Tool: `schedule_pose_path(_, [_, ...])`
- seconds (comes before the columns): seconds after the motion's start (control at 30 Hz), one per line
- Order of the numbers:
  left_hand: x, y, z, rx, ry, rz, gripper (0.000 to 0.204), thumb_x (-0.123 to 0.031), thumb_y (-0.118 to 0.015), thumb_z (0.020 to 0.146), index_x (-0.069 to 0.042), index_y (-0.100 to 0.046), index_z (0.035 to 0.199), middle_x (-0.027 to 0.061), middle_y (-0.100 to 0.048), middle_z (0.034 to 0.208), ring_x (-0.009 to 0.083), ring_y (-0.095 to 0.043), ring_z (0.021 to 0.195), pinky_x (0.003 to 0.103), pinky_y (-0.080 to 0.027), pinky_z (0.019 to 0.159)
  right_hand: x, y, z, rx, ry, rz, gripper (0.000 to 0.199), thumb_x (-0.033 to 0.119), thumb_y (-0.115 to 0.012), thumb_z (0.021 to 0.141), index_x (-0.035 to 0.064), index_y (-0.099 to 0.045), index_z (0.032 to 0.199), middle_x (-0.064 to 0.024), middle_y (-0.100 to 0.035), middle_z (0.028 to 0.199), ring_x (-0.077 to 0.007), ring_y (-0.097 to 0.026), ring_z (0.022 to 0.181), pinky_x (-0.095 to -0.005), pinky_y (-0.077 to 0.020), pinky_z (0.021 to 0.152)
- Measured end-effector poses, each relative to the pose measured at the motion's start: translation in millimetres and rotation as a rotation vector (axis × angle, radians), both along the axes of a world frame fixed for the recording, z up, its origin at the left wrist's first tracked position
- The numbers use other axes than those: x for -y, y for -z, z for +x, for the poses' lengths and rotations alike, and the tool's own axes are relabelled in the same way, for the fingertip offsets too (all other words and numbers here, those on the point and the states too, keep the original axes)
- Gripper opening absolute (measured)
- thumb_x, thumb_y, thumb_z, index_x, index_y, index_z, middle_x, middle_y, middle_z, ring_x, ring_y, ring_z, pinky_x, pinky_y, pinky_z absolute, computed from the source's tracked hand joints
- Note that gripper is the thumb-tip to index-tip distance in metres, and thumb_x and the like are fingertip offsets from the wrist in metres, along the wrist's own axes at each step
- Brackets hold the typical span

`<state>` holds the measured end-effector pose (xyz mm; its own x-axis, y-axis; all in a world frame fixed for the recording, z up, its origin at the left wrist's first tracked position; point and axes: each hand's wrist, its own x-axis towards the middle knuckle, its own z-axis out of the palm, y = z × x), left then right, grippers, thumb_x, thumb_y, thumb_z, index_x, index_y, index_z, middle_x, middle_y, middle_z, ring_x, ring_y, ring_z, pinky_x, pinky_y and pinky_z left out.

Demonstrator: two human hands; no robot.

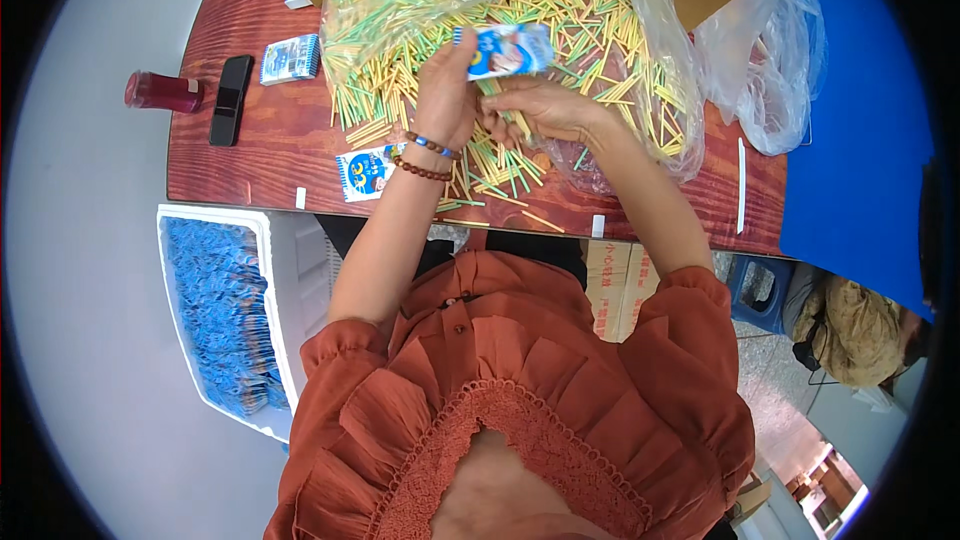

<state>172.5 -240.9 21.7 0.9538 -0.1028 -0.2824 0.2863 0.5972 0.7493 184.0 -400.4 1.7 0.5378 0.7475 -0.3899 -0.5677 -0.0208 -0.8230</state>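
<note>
My left hand (447, 85), with two beaded bracelets at its wrist, is closed on a blue-and-white packet (515, 50) held above the pile. Just below it, my right hand (548, 108) is closed, with a few thin yellow and green sticks (522, 126) at its fingers. How far the sticks reach toward the packet is hidden by my fingers. Beneath both hands, many loose yellow and green sticks (395, 95) spill from a large clear plastic bag (660, 90) onto the red-brown wooden table (270, 135). Another blue-and-white packet (366, 172) lies by my left wrist.
To the left are a stack of packets (291, 59), a black phone (231, 100) and a red jar (163, 91). A white foam box (268, 240) full of blue packets stands below the table's left edge. A clear bag (765, 50) lies at right, beside a blue sheet (850, 140).
</note>
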Motion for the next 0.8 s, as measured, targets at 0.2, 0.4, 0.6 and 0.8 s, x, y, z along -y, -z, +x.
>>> schedule_pose_path(0.2, [-6, 8, -10, -0.031, -0.224, -0.404, 0.034, -0.037, -0.053, 0.097, -0.006, -0.059, 0.109, 0.0063, -0.062, 0.101, 0.0191, -0.055, 0.099, 0.04, -0.044, 0.092, -34, -13, -12, 0.161, 0.846, 0.519, 0.024, 0.022, -0.044, 0.1, 0.0017, -0.055, 0.097, -0.0103, -0.06, 0.1, -0.0206, -0.055, 0.101, -0.0379, -0.0402, 0.095])
schedule_pose_path(0.4, [2, 23, -8, 0.061, -0.35, -0.445, 0.041, -0.041, -0.064, 0.088, -0.007, -0.059, 0.11, 0.0042, -0.061, 0.099, 0.0172, -0.054, 0.092, 0.035, -0.044, 0.089, -85, -12, -50, 0.249, 1.002, 0.218, 0.033, 0.028, -0.044, 0.1, -0.0001, -0.061, 0.101, -0.0087, -0.063, 0.107, -0.0156, -0.052, 0.106, -0.0322, -0.0352, 0.098])
schedule_pose_path(0.6, [-13, 19, -11, 0.014, -0.34, -0.5, 0.035, -0.039, -0.059, 0.093, -0.006, -0.059, 0.105, 0.0046, -0.062, 0.099, 0.0168, -0.055, 0.091, 0.029, -0.045, 0.077, -81, -21, -54, 0.56, 0.823, 0.084, 0.039, 0.025, -0.042, 0.1, -0.0057, -0.064, 0.106, -0.012, -0.065, 0.109, -0.0182, -0.057, 0.103, -0.0315, -0.0385, 0.096])
schedule_pose_path(0.8, [-20, 5, -32, 0.155, -0.504, -0.093, 0.025, -0.028, -0.056, 0.097, -0.004, -0.062, 0.095, 0.0022, -0.066, 0.091, 0.0101, -0.06, 0.08, 0.027, -0.046, 0.07, -65, -69, -40, 0.709, 1.039, 0.275, 0.026, 0.021, -0.037, 0.101, 0.0034, -0.057, 0.101, -0.0149, -0.063, 0.116, -0.0303, -0.031, 0.138, -0.0452, -0.0181, 0.114])
